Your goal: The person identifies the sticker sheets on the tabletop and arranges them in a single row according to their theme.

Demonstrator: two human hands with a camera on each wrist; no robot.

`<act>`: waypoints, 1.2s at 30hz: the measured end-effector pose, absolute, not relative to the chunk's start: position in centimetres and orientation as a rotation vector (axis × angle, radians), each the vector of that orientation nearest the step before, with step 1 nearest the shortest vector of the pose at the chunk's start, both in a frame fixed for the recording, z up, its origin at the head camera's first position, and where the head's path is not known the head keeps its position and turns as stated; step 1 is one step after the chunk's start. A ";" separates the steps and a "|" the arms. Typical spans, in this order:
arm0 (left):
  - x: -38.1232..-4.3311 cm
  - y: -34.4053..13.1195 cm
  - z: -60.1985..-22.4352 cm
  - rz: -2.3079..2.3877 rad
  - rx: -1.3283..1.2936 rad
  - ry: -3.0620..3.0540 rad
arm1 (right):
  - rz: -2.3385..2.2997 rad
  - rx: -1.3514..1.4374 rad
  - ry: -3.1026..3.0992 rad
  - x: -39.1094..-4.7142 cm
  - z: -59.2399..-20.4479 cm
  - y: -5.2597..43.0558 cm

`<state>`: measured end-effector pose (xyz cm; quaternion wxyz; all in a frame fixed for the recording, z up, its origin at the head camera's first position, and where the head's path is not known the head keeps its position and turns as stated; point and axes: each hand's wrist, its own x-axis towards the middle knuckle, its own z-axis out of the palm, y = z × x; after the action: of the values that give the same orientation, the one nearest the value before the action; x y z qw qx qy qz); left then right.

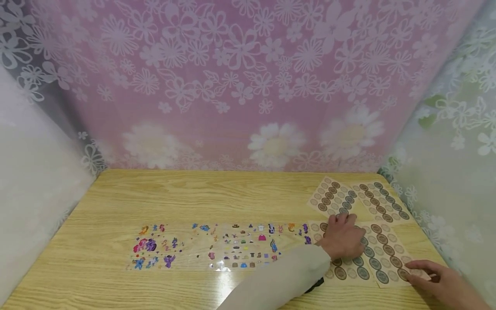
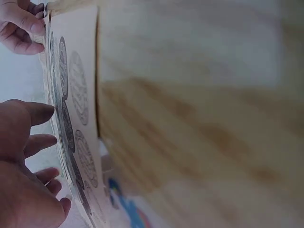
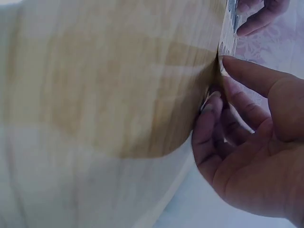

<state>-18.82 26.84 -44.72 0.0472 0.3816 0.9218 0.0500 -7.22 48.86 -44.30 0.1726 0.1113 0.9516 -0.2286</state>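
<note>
Beige sticker sheets with rows of brown and grey oval labels lie flat at the table's right end. My left hand (image 1: 342, 236) rests, fingers spread, over the front-left sheet (image 1: 342, 272), its fingertips reaching the lower end of the tilted back-left sheet (image 1: 325, 191). At the front-right sheet (image 1: 387, 245), my right hand (image 1: 445, 280) touches the right edge with thumb and fingertips, a gap between them. The right wrist view shows that hand (image 3: 256, 128) with bent fingers beside the table edge. A fourth-corner sheet (image 1: 381, 200) lies behind, at the back right.
Clear sheets with colourful cartoon pony stickers (image 1: 145, 245) and small clothing stickers (image 1: 244, 247) lie left of the beige sheets. The wooden table (image 1: 193, 193) ends close to the right hand. Flower-patterned pink cloth (image 1: 232, 86) hangs behind it.
</note>
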 end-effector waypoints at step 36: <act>-21.5 23.3 -42.2 0.782 1.102 2.771 | -0.717 0.127 2.888 -8.9 -41.9 47.5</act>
<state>-21.51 23.35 -42.17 0.0292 0.3574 0.8984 0.2535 -8.85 47.52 -41.94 0.0816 0.0425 0.9664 -0.2398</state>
